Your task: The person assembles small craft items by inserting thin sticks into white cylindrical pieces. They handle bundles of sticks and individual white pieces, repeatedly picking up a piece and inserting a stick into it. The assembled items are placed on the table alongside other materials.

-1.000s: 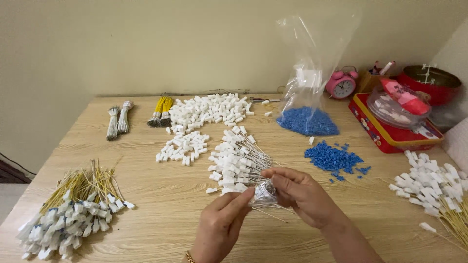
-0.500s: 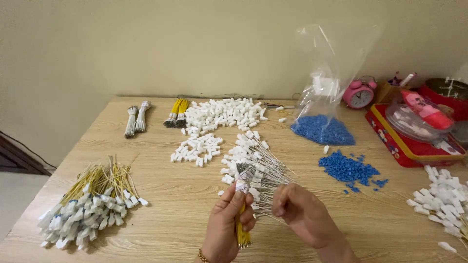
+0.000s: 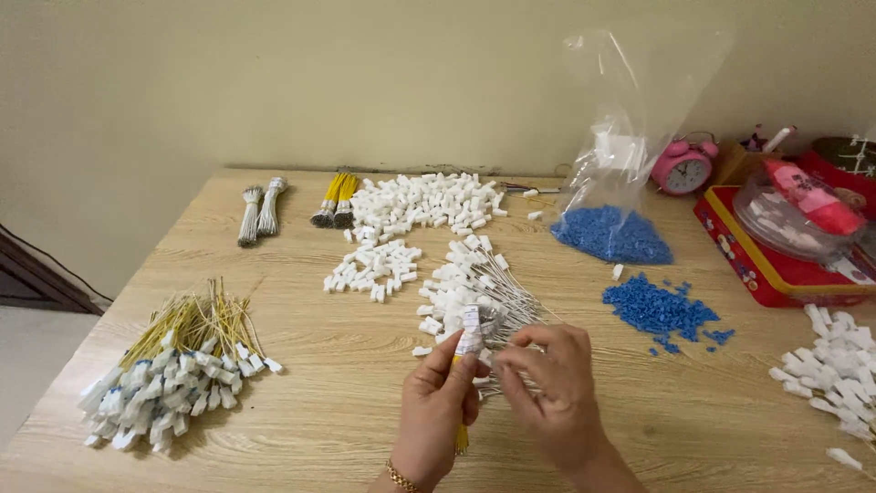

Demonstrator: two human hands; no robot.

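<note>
My left hand (image 3: 438,402) grips a yellow wire (image 3: 462,436) with a white plastic connector (image 3: 470,330) on its upper end, held upright over the table. My right hand (image 3: 552,383) is beside it with fingertips pinched together close to the connector; whether it holds a small part I cannot tell. Just behind both hands lies a pile of grey wires with white connectors (image 3: 474,283).
A wooden table (image 3: 301,383) holds a heap of yellow wires with connectors (image 3: 173,365) at left, loose white connectors (image 3: 420,201), grey and yellow wire bundles (image 3: 260,210), blue pieces (image 3: 657,310), a clear bag of blue pieces (image 3: 611,228), a pink alarm clock (image 3: 683,166), a red tin (image 3: 776,265).
The view shifted slightly. My left hand raised the yellow wire so its white connector stands upright. My right hand moved in closer to it.
</note>
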